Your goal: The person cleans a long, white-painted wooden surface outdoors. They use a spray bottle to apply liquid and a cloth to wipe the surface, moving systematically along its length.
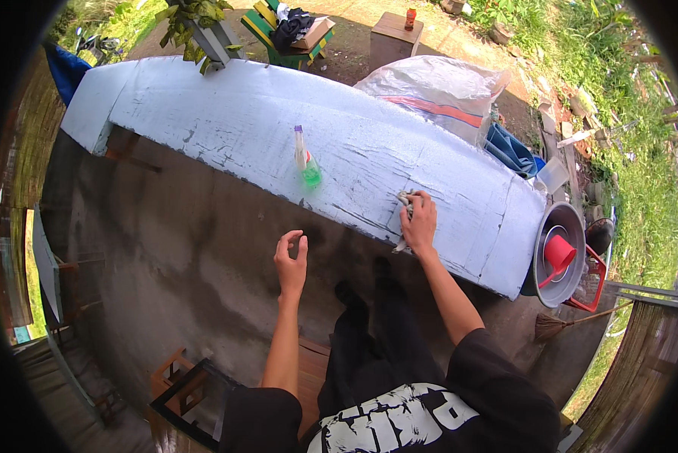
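My right hand (420,220) presses a crumpled greyish cloth (405,198) onto the long, pale blue-white table (226,113), close to its near edge. The fingers are bent round the cloth, and a corner of it hangs toward the edge. In the air short of the table is my left hand (291,260), its fingers loosely curled and apart, with nothing in it. A clear bottle (306,160) with green liquid and a purple cap is on the tabletop, left of the cloth and apart from both hands.
Past the table's right end are a grey basin (541,253) with a red dipper (559,254) and a broom (552,325). A large translucent sack (437,83) lies against the far edge. A post (212,38) rises at the far left. A wooden chair (174,370) is at lower left.
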### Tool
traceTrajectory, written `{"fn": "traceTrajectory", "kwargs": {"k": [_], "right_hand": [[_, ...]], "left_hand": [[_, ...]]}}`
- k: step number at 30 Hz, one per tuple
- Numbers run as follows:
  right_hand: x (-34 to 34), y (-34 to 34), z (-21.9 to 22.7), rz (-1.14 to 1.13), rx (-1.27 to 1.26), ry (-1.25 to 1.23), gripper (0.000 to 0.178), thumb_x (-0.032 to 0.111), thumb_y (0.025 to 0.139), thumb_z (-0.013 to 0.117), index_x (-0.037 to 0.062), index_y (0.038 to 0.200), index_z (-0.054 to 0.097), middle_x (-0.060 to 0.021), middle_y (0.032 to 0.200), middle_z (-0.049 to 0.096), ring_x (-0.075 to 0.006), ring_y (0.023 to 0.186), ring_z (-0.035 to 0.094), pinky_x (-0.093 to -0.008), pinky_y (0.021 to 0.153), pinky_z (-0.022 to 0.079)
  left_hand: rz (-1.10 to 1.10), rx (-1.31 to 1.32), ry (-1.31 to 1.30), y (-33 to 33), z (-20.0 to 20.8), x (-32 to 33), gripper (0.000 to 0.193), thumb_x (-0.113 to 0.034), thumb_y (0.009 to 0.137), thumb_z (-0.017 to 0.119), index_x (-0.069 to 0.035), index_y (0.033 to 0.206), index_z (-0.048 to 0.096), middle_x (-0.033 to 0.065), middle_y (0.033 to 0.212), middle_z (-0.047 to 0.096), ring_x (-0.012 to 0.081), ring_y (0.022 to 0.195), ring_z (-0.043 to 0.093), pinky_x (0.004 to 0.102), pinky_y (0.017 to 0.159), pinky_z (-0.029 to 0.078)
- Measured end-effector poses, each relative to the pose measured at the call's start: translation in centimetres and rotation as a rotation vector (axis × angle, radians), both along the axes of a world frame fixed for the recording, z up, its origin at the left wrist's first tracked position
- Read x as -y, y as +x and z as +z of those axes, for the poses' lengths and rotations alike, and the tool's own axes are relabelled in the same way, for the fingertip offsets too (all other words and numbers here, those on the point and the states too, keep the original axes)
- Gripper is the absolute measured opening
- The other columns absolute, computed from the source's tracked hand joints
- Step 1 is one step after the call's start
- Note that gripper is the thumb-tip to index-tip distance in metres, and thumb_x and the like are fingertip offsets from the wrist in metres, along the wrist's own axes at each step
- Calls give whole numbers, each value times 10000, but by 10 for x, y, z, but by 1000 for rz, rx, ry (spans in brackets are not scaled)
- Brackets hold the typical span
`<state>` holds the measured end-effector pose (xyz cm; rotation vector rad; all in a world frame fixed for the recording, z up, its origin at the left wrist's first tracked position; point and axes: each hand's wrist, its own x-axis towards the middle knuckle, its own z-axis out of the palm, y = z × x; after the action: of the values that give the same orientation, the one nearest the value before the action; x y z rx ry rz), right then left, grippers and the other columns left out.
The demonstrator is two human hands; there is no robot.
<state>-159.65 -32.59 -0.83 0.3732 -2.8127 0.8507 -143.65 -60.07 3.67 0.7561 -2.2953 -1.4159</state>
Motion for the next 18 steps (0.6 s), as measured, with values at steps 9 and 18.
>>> {"fn": "traceTrajectory", "kwargs": {"k": [9, 18], "right_hand": [[-88, -1, -55, -680, 12, 212, 407, 255, 933, 641, 70, 1290, 577, -154, 1416, 493, -373, 1180, 509, -503, 990, 424], [159, -10, -32, -189, 37, 117, 383, 238, 908, 669, 111, 1265, 614, -110, 1399, 524, -297, 1165, 532, -439, 942, 442]], "left_hand": [[-166, 43, -37, -81, -7, 16, 718, -274, 912, 768, -7, 1476, 411, 202, 1481, 468, 348, 1385, 430, 470, 1148, 341], [-332, -56, -33, -175, -20, 69, 981, -247, 838, 860, 5, 1580, 269, 245, 1560, 377, 369, 1435, 376, 453, 1179, 324]]}}
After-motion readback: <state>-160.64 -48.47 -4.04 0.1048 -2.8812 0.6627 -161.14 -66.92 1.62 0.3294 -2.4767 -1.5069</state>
